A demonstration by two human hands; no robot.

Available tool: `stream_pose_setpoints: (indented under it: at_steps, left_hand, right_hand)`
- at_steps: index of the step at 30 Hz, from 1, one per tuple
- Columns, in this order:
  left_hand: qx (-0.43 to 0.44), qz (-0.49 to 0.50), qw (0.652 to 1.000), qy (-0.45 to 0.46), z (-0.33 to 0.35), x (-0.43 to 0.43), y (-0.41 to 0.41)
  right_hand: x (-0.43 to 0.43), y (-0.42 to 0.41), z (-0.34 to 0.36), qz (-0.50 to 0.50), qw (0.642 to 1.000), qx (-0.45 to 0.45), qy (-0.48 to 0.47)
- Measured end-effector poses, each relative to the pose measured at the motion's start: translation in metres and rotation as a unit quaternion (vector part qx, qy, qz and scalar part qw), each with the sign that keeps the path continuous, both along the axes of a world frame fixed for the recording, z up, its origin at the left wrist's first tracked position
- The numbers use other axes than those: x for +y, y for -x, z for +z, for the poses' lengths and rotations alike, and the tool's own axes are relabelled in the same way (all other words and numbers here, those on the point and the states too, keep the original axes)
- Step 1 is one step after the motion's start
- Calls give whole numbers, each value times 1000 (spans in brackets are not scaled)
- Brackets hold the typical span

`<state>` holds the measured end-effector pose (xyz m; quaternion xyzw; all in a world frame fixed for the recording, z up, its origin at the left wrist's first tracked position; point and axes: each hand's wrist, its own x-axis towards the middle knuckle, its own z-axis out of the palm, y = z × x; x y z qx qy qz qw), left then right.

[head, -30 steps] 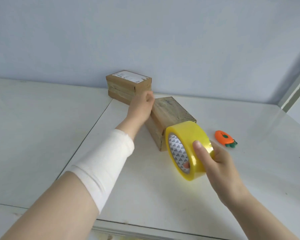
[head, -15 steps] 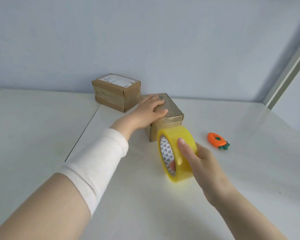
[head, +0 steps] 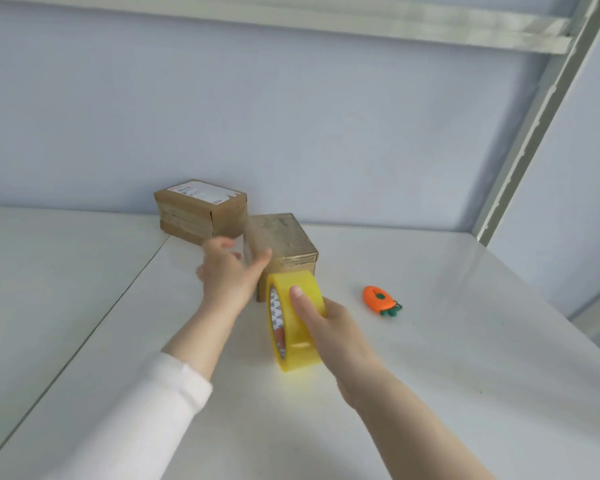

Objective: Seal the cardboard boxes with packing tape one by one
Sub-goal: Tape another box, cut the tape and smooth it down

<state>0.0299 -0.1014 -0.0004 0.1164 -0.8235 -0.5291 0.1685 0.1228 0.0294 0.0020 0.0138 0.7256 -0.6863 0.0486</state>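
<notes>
The right hand [head: 333, 327] grasps the roll of yellow transparent packing tape [head: 303, 351], with the thumb [head: 300, 299] over the outer band and the other fingers hidden behind it. The roll stands on its edge with its printed core facing left. I cannot tell if its bottom rests on the white table [head: 430, 393] or is just above it. The thing to seal, a small brown cardboard box with a glossy, wrinkled top [head: 284, 240], lies straight ahead of the roll, just behind it. Its short near end faces the roll and its long axis runs away toward the blue wall. The band of the roll is therefore in line with the length of the box, and I judge that the tape can be pulled along this axis. The left hand [head: 226, 278] is blurred, released, with the fingers loosely spread and holding nothing. It is at the left side of the box, very close, but whether it touches the cardboard cannot be told. This hand is nearer to the box, so it probably steadies it. A stack of flat brown cardboard boxes with a white label on top [head: 201, 213] waits behind, to the left. A small orange carrot-shaped object [head: 380, 298] lies to the right, apart from the hands.
</notes>
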Motion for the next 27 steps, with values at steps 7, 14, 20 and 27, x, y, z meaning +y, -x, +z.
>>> stream_pose_setpoints:
  at_steps: [7, 14, 20, 27]
  left_hand:
    - [-191, -114, 957, -185, 7, 12, -28]
    - [-172, -85, 945, -263, 12, 15, -34]
    - [-186, -92, 932, -297, 14, 13, -34]
    - [-189, -115, 919, -327, 9, 6, -30]
  right_hand:
    - [28, 10, 5, 50, 996, -14, -71]
    - [123, 68, -19, -115, 848, 11, -517]
    - [126, 88, -29, -75, 879, 30, -470]
    - [84, 83, 12, -17, 970, 170, -173]
